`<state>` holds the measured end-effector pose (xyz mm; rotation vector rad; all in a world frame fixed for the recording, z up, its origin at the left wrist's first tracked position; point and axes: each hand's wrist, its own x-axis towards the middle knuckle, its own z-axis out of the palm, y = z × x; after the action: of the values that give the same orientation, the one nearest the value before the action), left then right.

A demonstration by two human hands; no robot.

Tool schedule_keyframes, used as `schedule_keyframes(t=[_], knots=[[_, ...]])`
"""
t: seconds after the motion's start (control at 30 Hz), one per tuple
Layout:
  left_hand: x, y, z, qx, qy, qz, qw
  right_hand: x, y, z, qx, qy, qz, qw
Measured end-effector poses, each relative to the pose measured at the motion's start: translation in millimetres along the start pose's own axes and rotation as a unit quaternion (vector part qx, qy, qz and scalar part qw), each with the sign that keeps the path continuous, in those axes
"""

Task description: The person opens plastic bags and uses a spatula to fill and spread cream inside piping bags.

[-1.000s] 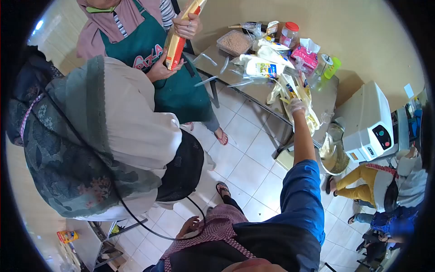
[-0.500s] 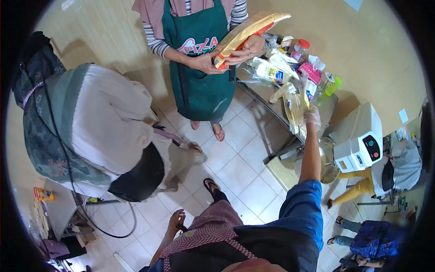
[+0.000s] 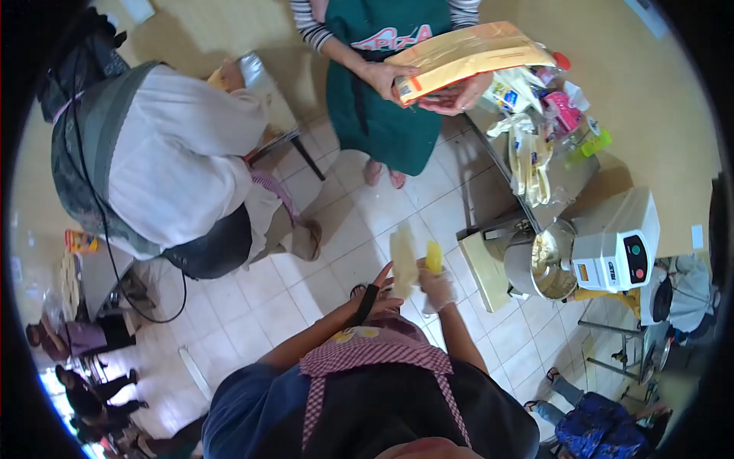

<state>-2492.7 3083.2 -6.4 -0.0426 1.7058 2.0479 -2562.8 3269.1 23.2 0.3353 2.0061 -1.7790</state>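
My right hand (image 3: 436, 289), in a clear plastic glove, is closed round a small bright yellow thing (image 3: 434, 257) in front of my apron. Just left of it is a pale, translucent flat piece (image 3: 403, 262), blurred; I cannot tell whether it joins the yellow thing. My left hand (image 3: 378, 301), bare with a black band at the wrist, has its fingers stretched out beside the pale piece. Whether they touch it is unclear. To the right stands a mixer (image 3: 612, 249) with a metal bowl (image 3: 527, 268) holding pale, lumpy contents.
A person in a green apron (image 3: 386, 115) holds a large yellow packet (image 3: 474, 57) ahead. Plastic bags (image 3: 527, 157) and a bright green-yellow bottle (image 3: 592, 145) lie on the side table. Another person in a pale garment (image 3: 168, 153) is on the left, beside a hanging black cable (image 3: 145, 317).
My right hand has come back from the bags on the table to my front, now with the yellow thing. My left hand has risen towards it. The view has shifted.
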Motion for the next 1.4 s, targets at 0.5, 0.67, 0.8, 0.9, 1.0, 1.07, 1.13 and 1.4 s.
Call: schedule_keyframes(t=[0.5, 0.67, 0.8, 0.9, 1.0, 1.07, 1.13, 1.4], knots=[[-62, 14, -31, -0.295, 0.062, 0.057, 0.952, 18, -15, 90, 0.128, -0.187, 0.17, 0.959], [-72, 7, -49, -0.315, 0.151, 0.079, 0.934, 25, -22, 119, 0.056, -0.237, 0.103, 0.964], [-63, -11, -61, -0.335, 0.257, 0.073, 0.904, 12, -51, 147, -0.004, -0.229, 0.044, 0.972], [-61, 16, -68, -0.4, 0.242, 0.103, 0.878, 18, -62, 157, -0.144, -0.181, 0.004, 0.973], [-53, 31, -88, -0.432, 0.117, 0.118, 0.886, 12, -82, 158, -0.201, -0.186, -0.072, 0.959], [-49, 45, -100, -0.428, 0.145, 0.092, 0.887, 3, -100, 156, -0.189, -0.195, -0.132, 0.953], [-40, 64, -107, -0.422, 0.168, 0.064, 0.888, 0, -109, 151, -0.209, -0.212, -0.159, 0.941], [18, 57, -110, -0.192, 0.311, 0.12, 0.923, 23, -103, 172, 0.035, -0.173, -0.027, 0.984]])
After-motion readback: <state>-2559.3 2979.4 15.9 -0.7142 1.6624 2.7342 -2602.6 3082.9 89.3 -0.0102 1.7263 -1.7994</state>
